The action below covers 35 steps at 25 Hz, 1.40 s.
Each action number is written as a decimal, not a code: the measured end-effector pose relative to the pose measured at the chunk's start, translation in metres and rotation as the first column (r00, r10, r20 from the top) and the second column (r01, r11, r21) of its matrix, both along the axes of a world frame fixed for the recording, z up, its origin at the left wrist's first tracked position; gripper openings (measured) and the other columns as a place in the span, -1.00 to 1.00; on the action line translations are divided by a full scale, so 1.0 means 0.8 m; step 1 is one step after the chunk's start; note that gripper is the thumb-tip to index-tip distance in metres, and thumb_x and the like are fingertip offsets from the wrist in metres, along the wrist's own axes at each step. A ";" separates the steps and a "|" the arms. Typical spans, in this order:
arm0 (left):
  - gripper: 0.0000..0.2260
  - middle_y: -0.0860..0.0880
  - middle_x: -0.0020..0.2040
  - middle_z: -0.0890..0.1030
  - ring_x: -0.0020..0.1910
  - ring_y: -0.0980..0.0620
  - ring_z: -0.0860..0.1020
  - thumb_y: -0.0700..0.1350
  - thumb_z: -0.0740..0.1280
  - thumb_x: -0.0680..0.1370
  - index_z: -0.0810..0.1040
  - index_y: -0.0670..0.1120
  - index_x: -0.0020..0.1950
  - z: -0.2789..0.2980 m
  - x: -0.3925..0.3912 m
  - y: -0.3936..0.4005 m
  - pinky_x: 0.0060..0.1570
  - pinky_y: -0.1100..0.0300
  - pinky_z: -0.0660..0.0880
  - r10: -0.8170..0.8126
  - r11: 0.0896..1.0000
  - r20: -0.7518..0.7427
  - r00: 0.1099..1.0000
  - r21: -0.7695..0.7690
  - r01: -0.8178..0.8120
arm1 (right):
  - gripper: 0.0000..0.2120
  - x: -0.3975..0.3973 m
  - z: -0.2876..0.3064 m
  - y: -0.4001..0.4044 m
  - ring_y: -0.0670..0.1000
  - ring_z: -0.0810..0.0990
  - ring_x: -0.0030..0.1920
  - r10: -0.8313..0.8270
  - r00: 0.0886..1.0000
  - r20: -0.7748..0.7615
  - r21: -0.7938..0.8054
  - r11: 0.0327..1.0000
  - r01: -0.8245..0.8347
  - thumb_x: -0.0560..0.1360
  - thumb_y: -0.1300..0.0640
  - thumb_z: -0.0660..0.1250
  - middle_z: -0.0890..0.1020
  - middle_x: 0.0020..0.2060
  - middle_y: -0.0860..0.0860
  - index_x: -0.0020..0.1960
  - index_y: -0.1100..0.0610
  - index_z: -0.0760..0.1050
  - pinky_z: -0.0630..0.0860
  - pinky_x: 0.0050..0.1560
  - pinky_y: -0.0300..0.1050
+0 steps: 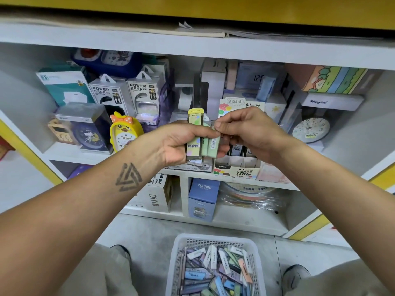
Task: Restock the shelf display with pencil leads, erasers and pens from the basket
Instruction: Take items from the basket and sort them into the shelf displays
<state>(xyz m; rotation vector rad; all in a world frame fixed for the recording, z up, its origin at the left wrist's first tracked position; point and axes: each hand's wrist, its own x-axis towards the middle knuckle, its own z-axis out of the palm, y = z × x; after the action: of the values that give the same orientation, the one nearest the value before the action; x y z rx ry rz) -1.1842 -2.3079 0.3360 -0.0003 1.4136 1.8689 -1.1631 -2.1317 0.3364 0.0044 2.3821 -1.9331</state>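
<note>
My left hand grips a small bunch of pencil lead cases, one with a yellow cap standing tallest, the others pale green. My right hand pinches the top of one green case at the bunch's right side. Both hands hover in front of the middle shelf, just above a white cardboard display box marked 0.7 HB that holds more lead cases. On the floor below, a white mesh basket holds several pastel cases and erasers.
The shelf behind holds power bank boxes, a yellow duck clock, a round white clock and assorted boxes. A blue box and wrapped rolls sit on the lower shelf. My knees flank the basket.
</note>
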 end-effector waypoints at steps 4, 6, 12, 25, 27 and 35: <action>-0.80 -0.32 -0.03 0.67 0.00 -0.23 0.67 -0.33 0.26 0.57 0.66 -0.32 -0.13 0.001 -0.010 -0.016 0.00 -0.18 0.59 0.049 0.999 0.024 0.998 -0.003 -0.049 | -0.94 -0.006 0.007 0.003 -0.02 0.66 -0.37 -0.036 0.998 0.055 -0.222 0.974 0.047 0.53 0.38 0.37 0.70 -0.30 0.15 -0.02 0.34 0.60 0.60 -0.32 -0.27; -0.90 -0.35 -0.05 0.67 -0.01 -0.28 0.66 -0.34 0.26 0.57 0.56 -0.32 -0.08 0.004 -0.012 -0.025 -0.06 -0.21 0.60 0.095 0.995 0.048 0.994 -0.028 -0.094 | -0.95 -0.010 0.010 0.002 0.03 0.70 -0.31 -0.031 0.999 0.042 -0.261 0.965 0.040 0.53 0.38 0.36 0.72 -0.24 0.19 -0.03 0.32 0.59 0.66 -0.22 -0.21; -0.96 -0.31 -0.14 0.62 -0.10 -0.29 0.68 -0.36 0.25 0.58 0.47 -0.28 -0.04 0.003 -0.016 -0.046 -0.15 -0.10 0.65 0.177 0.982 0.050 0.983 -0.081 -0.173 | -0.96 -0.017 0.012 -0.013 0.06 0.72 -0.21 0.058 0.998 -0.018 -0.156 0.986 -0.060 0.50 0.29 0.43 0.71 -0.19 0.20 -0.06 0.27 0.63 0.63 -0.17 -0.20; -0.91 -0.12 -0.36 0.54 -0.46 -0.01 0.56 -0.27 0.32 0.52 0.50 -0.20 -0.20 0.008 -0.034 -0.103 -0.38 0.16 0.59 0.344 0.926 0.041 0.938 -0.182 -0.331 | -0.83 -0.026 -0.030 -0.064 -0.04 0.64 -0.15 0.303 0.880 -0.366 0.700 0.713 0.046 0.50 0.20 0.46 0.69 -0.17 -0.04 0.08 0.07 0.66 0.58 -0.02 -0.18; -0.90 -0.15 -0.27 0.54 -0.38 -0.06 0.57 -0.34 0.28 0.49 0.49 -0.20 -0.21 0.010 -0.035 -0.107 -0.33 0.10 0.62 0.367 0.925 0.051 0.929 -0.130 -0.358 | -0.83 -0.024 -0.041 -0.072 0.02 0.66 -0.10 0.357 0.844 -0.400 0.728 0.684 0.056 0.53 0.22 0.42 0.71 -0.13 0.03 0.12 0.13 0.64 0.59 0.03 -0.04; -0.90 -0.27 -0.28 0.65 -0.30 -0.16 0.69 -0.41 0.25 0.53 0.50 -0.26 -0.03 0.011 -0.034 -0.112 -0.21 -0.11 0.64 0.382 0.918 0.010 0.924 -0.125 -0.378 | -0.93 -0.028 -0.057 -0.083 0.11 0.63 -0.14 0.413 0.829 -0.377 0.770 0.637 0.033 0.56 0.21 0.38 0.68 -0.17 0.08 0.03 0.17 0.57 0.59 -0.07 0.07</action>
<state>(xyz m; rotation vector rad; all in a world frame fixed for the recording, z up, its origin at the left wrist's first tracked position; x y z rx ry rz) -1.2115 -2.3974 0.3445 -0.3925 1.5858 2.0754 -1.1856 -2.1979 0.2907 -0.8107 3.1757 -0.7467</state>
